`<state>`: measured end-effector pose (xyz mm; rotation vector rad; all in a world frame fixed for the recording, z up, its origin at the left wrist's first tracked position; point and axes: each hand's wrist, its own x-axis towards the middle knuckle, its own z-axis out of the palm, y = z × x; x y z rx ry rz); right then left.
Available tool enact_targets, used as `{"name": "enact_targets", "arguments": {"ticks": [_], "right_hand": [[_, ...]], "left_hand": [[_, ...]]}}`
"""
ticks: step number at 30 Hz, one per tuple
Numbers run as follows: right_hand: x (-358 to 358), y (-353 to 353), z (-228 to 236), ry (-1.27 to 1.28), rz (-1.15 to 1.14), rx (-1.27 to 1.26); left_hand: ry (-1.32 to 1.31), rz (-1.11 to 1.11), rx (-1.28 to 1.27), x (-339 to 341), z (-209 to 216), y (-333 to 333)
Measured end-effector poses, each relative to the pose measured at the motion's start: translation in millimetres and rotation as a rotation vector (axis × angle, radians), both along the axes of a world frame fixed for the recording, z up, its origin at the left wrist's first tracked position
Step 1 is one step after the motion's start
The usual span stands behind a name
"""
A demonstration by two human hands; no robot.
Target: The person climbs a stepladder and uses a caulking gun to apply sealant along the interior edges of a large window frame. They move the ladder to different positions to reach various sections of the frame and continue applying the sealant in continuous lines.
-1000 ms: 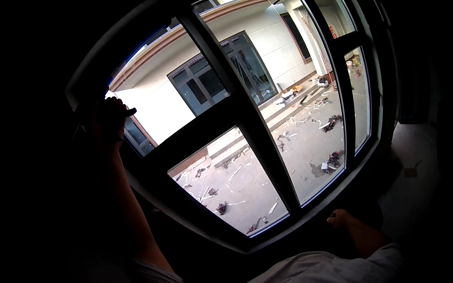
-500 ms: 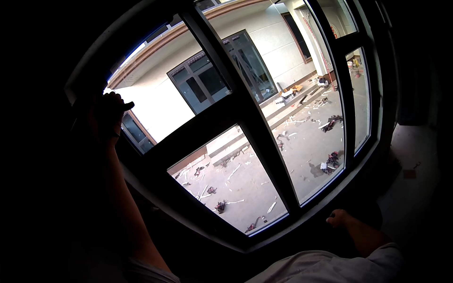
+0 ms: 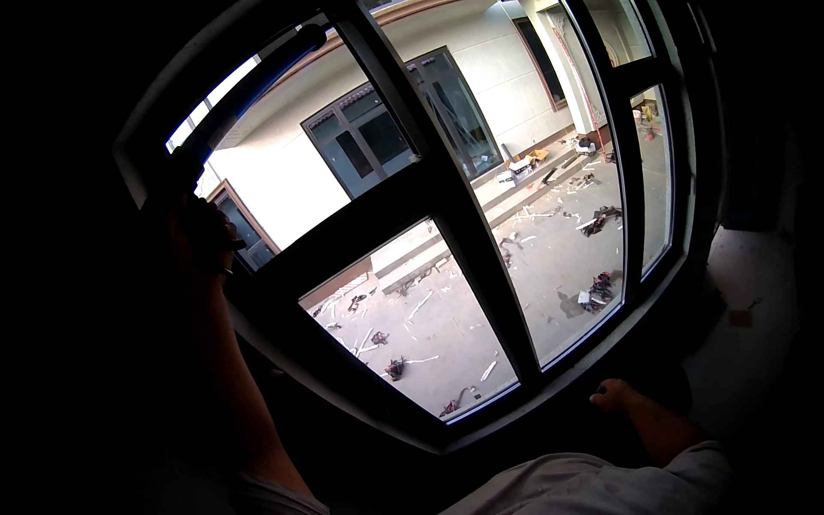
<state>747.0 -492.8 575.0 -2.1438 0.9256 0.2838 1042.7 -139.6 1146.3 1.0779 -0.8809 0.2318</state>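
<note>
My left hand (image 3: pixel 206 232) is raised at the upper left, a dark shape against the window, fingers curled. Just above it, a long dark bar-shaped tool (image 3: pixel 262 81) with a blue edge slants up to the right across the upper left pane; it seems to come from this hand, though shadow hides the grip and its exact kind. The dark window frame (image 3: pixel 369 210) with its several panes fills the middle. Low on the right, my right hand (image 3: pixel 611 396) is closed near the sill, and what it holds, if anything, is lost in shadow.
Beyond the glass lies a paved yard (image 3: pixel 438 343) strewn with white strips and dark scraps. Steps (image 3: pixel 515 202) with boxes and loose items lead to a pale building (image 3: pixel 541 86). A small brown piece (image 3: pixel 741 318) lies on the floor at right.
My left hand has moved down. The dark bar has come down from the top frame, leaving a bright strip above it. My right hand stays nearly still.
</note>
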Motion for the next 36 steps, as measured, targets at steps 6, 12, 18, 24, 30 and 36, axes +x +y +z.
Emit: {"name": "enact_targets", "arguments": {"ticks": [6,12,18,24,30,36], "right_hand": [[-6.4,-0.7,-0.6,-0.001,-0.043,0.011],[-7.0,2.0,1.4,-0.005,-0.001,-0.024],[-4.6,6.4,4.5,0.022,0.023,-0.027],[-7.0,7.8,1.9,-0.002,0.019,-0.053],[-9.1,5.7,-5.8,-0.005,-0.011,-0.063],[-6.3,5.4,1.6,0.036,0.022,-0.04]], "left_hand": [[0.209,0.114,-0.113,-15.4,-31.7,-14.5],[0.161,0.285,-0.051,-21.2,-69.6,-12.7],[0.275,0.066,0.026,-10.8,-93.3,13.0],[0.248,-0.034,0.056,-11.6,-128.0,22.3],[0.418,-0.065,0.037,-12.7,-151.7,27.6],[0.526,-0.052,0.015,-14.8,-171.8,40.2]]}}
